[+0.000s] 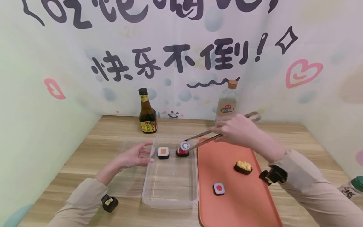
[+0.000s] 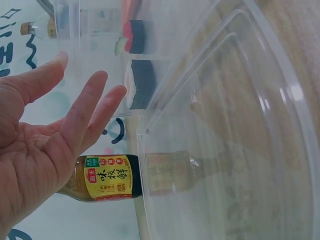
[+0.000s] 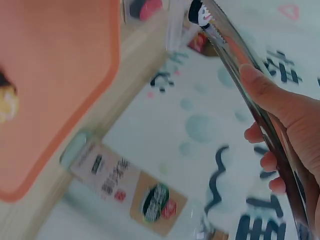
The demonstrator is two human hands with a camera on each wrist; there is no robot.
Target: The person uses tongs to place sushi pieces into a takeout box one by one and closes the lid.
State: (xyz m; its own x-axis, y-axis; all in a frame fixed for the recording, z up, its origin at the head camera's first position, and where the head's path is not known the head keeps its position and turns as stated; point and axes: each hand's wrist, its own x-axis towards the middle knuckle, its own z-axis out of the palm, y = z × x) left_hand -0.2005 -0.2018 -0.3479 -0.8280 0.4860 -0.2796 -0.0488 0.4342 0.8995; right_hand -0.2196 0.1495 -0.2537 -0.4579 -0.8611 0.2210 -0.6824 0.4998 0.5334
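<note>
My right hand grips metal tongs. A small round sushi roll with white rice is pinched between their tips, above a clear plastic container. Inside, at the back, sit a sushi roll with an orange square centre and a red-topped sushi, which the held roll partly covers. My left hand is at the container's left rim, fingers loosely spread and holding nothing; whether they touch the rim I cannot tell. In the left wrist view those fingers look relaxed.
An orange tray adjoins the container, bearing a red-centred roll and a yellow-topped sushi. A clear lid lies to the left. Behind stand a dark sauce bottle and a clear bottle; a green-capped bottle is far right.
</note>
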